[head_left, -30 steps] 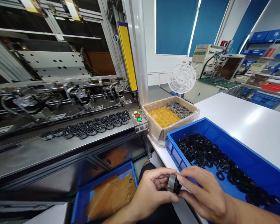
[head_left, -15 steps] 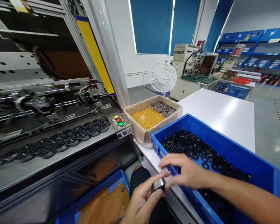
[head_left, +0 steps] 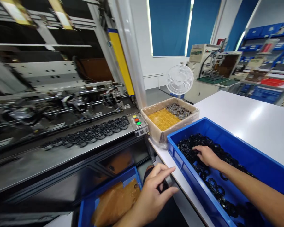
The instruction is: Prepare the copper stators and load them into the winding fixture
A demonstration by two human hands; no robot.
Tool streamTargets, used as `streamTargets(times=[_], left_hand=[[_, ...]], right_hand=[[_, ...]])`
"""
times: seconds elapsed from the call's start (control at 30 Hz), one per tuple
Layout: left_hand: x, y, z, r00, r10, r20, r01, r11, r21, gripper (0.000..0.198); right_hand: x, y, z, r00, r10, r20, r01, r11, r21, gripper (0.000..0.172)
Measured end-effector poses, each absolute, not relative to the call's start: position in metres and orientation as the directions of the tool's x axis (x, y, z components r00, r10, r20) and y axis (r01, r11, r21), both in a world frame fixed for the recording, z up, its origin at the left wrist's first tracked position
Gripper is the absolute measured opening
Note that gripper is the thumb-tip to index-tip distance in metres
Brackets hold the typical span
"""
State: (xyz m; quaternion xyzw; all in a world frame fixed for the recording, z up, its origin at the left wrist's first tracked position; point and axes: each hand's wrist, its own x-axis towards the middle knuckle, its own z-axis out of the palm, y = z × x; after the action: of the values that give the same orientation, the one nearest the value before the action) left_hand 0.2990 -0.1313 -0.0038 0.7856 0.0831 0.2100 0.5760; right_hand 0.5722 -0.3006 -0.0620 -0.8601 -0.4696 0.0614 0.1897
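Observation:
My left hand (head_left: 153, 192) is low in the middle, fingers curled round a small round metal-and-black part (head_left: 164, 185) that mostly hides behind them. My right hand (head_left: 204, 155) reaches into the blue bin (head_left: 174, 148) on the white table. Its fingers press down among the black ring-shaped plastic parts (head_left: 213, 183) that fill the bin; whether they hold one is hidden. A row of the same black round parts (head_left: 94, 134) lies on the machine's steel ledge to the left.
A cardboard box (head_left: 156, 132) with a yellow tray and several grey rings stands behind the bin. The machine has a button panel (head_left: 137, 121). Another blue bin (head_left: 104, 201) with a brown bag sits below. A white fan (head_left: 179, 79) stands at the back.
My right hand let go of the part at my left hand and moved forward into the blue bin. My left hand kept the part. The view swung slightly.

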Motion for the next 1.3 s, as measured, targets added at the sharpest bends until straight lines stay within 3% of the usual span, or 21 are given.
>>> streamTargets(times=[0.1,0.2,0.33,0.43,0.53,0.67,0.83,0.97,1.1,1.3], left_hand=[[0.296,-0.130,-0.003,0.891,0.335,0.306,-0.161,-0.398,0.903,0.058],[0.296,-0.124,-0.003,0.887,0.352,0.298,-0.172,-0.346,0.922,0.050],[0.296,-0.121,-0.005,0.910,0.371,0.187,-0.205,0.011,0.979,0.046],[0.296,-0.126,-0.006,0.937,0.324,0.131,-0.230,0.293,0.928,0.053],[0.297,-0.134,-0.006,0.959,0.265,0.099,-0.212,0.441,0.872,0.053],[0.299,-0.141,-0.006,0.972,0.223,0.069,-0.179,0.523,0.833,0.058],[0.299,-0.144,-0.006,0.965,0.257,0.058,-0.185,0.503,0.844,0.055],[0.299,-0.143,-0.005,0.955,0.294,0.036,-0.180,0.480,0.858,0.055],[0.298,-0.141,-0.002,0.956,0.294,-0.004,-0.146,0.486,0.861,0.057],[0.296,-0.140,-0.003,0.973,0.225,-0.051,-0.077,0.528,0.846,0.062]], right_hand=[[0.586,-0.299,-0.056,0.559,0.829,0.028,0.780,-0.513,-0.358,0.013],[0.587,-0.296,-0.032,0.562,0.824,0.075,0.794,-0.512,-0.328,0.009],[0.528,-0.291,0.016,0.518,0.817,0.254,0.831,-0.410,-0.377,0.019],[0.465,-0.289,0.038,0.383,0.799,0.463,0.839,-0.091,-0.536,0.007],[0.428,-0.289,0.041,0.266,0.803,0.533,0.803,0.122,-0.584,0.015],[0.423,-0.290,0.036,0.243,0.811,0.532,0.786,0.158,-0.598,0.019],[0.428,-0.291,0.040,0.132,0.795,0.592,0.819,0.250,-0.517,0.031],[0.427,-0.293,0.044,0.030,0.773,0.634,0.891,0.266,-0.368,0.041],[0.428,-0.295,0.040,-0.051,0.737,0.674,0.935,0.272,-0.226,0.039],[0.433,-0.295,0.037,-0.151,0.743,0.652,0.927,0.336,-0.168,0.040]])
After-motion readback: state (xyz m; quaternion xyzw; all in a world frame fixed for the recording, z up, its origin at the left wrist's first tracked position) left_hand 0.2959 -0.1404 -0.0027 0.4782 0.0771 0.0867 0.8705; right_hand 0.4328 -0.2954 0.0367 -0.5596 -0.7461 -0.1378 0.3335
